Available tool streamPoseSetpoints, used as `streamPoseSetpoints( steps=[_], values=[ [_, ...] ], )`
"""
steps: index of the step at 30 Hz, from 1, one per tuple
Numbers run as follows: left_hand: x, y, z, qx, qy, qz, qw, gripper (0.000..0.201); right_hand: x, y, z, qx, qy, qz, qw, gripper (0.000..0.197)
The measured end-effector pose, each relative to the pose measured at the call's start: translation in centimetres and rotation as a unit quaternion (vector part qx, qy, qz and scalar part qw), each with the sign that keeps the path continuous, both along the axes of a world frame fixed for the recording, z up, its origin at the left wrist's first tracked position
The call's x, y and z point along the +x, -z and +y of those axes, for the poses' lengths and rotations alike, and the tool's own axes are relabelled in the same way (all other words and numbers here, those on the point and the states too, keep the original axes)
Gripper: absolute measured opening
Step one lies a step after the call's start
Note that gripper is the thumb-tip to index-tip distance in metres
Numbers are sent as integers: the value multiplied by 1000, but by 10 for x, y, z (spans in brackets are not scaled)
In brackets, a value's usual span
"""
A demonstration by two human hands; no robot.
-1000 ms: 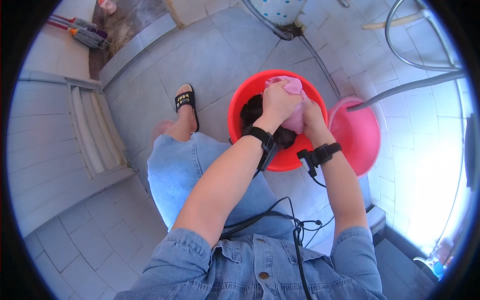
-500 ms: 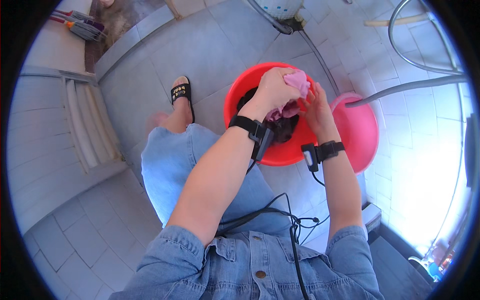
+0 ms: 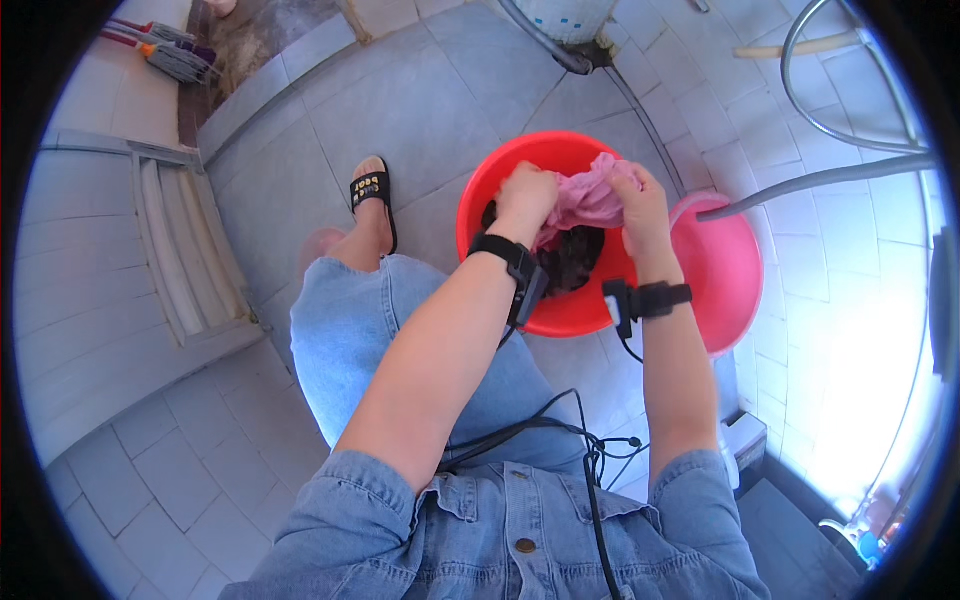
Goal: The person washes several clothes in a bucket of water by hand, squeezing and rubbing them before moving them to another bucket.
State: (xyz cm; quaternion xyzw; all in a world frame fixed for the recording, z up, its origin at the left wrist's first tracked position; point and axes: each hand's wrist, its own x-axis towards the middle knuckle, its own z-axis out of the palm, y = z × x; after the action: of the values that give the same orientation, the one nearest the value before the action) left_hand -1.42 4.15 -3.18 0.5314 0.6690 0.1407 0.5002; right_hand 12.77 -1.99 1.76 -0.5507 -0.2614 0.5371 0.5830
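Observation:
A crumpled pink cloth (image 3: 590, 200) stretches between my two hands over a red basin (image 3: 480, 185). My left hand (image 3: 527, 197) is closed on the cloth's left part; its fingertips are turned away from view. At the cloth's right end, my right hand (image 3: 646, 215) pinches it between thumb and fingers. Part of the cloth hangs down into the basin. Under it lies a dark, wet-looking bundle of fabric (image 3: 572, 262), partly covered by my left hand and wrist.
A pink basin (image 3: 725, 275) stands right of the red one, against the tiled wall, with a grey hose (image 3: 810, 180) reaching over its rim. Black cables (image 3: 590, 440) hang across my lap. My slippered foot (image 3: 372, 190) rests on grey floor tiles. Brooms (image 3: 170, 55) lean at the far left.
My right hand has gone from open fingers beside the cloth to gripping its end. The cloth, bunched in my left hand before, is now spread between both hands.

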Motion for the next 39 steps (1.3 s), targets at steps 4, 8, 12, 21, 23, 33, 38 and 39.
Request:
streamPoseSetpoints(
  steps=[4,8,12,21,23,33,38,39],
  values=[
    [20,-46,-29,-408,-154,-550,712,30,-28,-6,-19,75,25,-127,989,15],
    [7,-17,-19,-344,-178,-583,714,19,-58,-19,-26,55,7,-158,986,7],
    [31,-26,-28,-192,-246,-556,770,8,-24,19,-7,34,63,-219,973,13],
    [22,-37,-14,-220,-257,-588,734,34,-6,19,-13,130,-76,-232,961,41],
    [17,-41,-12,-243,-222,-634,700,40,-8,22,-18,124,-99,-261,952,49],
    [10,-50,-17,-362,-146,-566,726,42,-36,-20,-44,93,-94,-78,988,54],
    [26,-32,-17,-270,-202,-613,714,30,-26,20,-19,31,62,5,998,31],
    [31,-37,-15,-240,-227,-584,741,30,-23,24,-14,32,64,4,997,31]
  ],
)
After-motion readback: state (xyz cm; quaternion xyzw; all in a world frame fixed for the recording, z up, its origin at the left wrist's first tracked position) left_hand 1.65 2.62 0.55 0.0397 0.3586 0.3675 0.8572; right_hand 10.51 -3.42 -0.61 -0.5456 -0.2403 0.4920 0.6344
